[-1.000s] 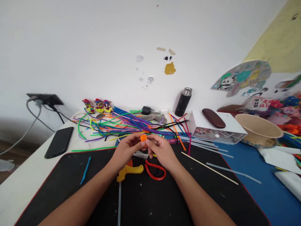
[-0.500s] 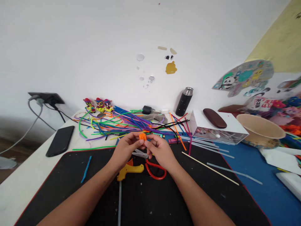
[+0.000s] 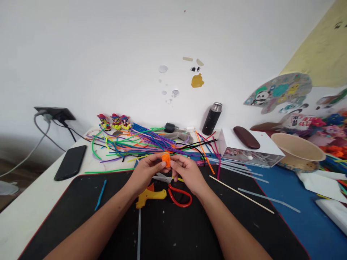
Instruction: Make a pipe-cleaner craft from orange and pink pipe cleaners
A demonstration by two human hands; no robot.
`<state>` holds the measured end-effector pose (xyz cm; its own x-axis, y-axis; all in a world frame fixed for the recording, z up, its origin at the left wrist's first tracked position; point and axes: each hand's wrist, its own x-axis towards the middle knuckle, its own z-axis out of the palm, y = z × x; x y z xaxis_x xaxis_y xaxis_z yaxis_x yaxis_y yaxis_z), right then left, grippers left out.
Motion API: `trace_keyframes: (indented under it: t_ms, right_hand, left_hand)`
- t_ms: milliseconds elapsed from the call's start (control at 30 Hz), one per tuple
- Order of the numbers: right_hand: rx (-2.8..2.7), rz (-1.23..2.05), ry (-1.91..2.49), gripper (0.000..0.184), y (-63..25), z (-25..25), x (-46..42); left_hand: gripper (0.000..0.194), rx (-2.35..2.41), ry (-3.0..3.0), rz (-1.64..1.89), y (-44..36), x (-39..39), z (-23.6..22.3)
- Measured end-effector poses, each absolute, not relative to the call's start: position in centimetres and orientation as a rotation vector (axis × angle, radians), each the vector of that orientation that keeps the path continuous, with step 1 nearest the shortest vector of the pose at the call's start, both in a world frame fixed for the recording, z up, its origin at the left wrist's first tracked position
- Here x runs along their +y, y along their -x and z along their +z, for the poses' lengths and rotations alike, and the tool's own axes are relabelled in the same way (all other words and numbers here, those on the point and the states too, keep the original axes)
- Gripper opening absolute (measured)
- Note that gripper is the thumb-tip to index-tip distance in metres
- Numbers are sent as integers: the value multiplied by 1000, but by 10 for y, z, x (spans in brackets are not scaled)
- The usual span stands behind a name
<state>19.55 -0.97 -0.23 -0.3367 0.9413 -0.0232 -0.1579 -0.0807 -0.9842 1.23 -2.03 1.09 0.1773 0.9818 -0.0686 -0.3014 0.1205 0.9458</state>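
The orange piece — a small, fuzzy-looking, rounded lump — sits between the two hands. The left hand pinches it between thumb and fingers with no gap left; the right hand has its thumb and fingers curled in at the other edge, though whether they grip it I cannot tell.

To the right beyond the grip, a white box with an open side holds a jumble of clear and pinkish bits plus a white ball; a smooth maroon case lies on top. Farther right is a wide tan bowl.

Just below the grip lie a yellow plastic glue gun, its translucent stick trailing, and scissors with red looped handles. Behind the grip spreads a tangle of thin, bendy coloured stems.
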Motion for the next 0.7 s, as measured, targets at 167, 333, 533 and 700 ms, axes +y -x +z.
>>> trace_keyframes:
  t_ms: [167,333,533,700]
  right_hand:
    - [-1288,1528,973,41,-196,0,-9]
    - [-1303,1531,976,45,-194,2,-11]
    - [-1331,1532,1000,45,-192,3,-14]
    - [-1315,1530,985,42,-193,3,-14]
  left_hand:
    - [43,897,-989,1204,-12,-19,10]
    - [44,887,-993,1231,-14,-18,11]
    - [47,812,-902,1175,-14,-19,12]
    - [44,729,-832,1106,-9,-17,10]
